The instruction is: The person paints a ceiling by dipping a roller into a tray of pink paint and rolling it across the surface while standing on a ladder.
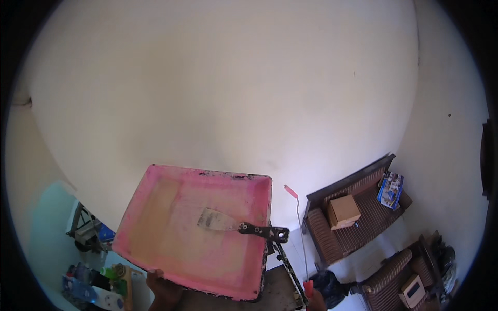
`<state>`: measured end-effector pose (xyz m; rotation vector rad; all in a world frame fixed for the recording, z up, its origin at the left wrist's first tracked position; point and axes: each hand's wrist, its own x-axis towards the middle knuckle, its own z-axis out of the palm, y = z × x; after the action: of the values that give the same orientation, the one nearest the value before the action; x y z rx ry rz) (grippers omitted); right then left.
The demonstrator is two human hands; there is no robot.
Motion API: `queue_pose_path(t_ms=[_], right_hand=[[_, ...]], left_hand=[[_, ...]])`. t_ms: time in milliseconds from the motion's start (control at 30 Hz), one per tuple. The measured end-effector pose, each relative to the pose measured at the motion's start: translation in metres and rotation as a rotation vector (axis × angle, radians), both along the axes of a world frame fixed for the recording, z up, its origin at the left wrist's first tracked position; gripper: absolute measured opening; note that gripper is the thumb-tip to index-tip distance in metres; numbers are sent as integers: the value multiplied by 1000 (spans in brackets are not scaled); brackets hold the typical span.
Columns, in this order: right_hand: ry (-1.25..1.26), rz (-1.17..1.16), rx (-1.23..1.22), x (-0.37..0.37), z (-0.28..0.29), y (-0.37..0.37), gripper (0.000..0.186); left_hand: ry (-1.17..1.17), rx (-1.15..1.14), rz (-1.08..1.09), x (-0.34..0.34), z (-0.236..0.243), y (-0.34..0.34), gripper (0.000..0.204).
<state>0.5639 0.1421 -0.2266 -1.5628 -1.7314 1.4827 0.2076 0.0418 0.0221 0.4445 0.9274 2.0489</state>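
A pink paint tray (155,217), stained beige, with flecks of dark paint on its rim, fills the lower middle. Across it lies a putty knife (262,232) with a black handle and a grey blade. My left hand (163,290) grips the tray's near edge at the lower left; part of it is hidden underneath. At the lower right, my right hand (315,299) is closed on the red handle (308,287) of a thin paint roller, whose long wire rod rises beside the tray to a small pink end (291,191).
A pale wall (233,88) fills the upper view. Right: striped sofa (358,228) with cardboard box (342,210) and blue package (390,191), striped armchair (386,280), black bag (329,287). Below the tray: dark worn surface (280,285) and paint-flecked metal leg (290,274). Lower left: assorted clutter (93,285).
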Motion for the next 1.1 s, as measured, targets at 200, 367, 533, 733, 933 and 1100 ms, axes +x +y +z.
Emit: queue_pose_path(t_ms=[200, 367, 533, 733, 933, 1100], right_hand=[[132, -114, 25, 1, -1, 1, 34], [-31, -133, -73, 4, -22, 6, 24], [50, -294, -237, 9, 53, 4, 19], [212, -336, -175, 20, 148, 2, 15], [63, -367, 123, 29, 246, -20, 23], [-100, -314, 327, 66, 235, -22, 22]], left_hand=[[-87, 33, -24, -13, -21, 2, 64], [-208, -14, -50, -22, -41, -7, 53], [-248, -156, 82, -2, -27, -9, 7], [-47, -299, 137, 0, -43, -12, 6], [700, -300, 320, -6, -72, -15, 26], [-471, -16, 27, -5, -63, -9, 11]])
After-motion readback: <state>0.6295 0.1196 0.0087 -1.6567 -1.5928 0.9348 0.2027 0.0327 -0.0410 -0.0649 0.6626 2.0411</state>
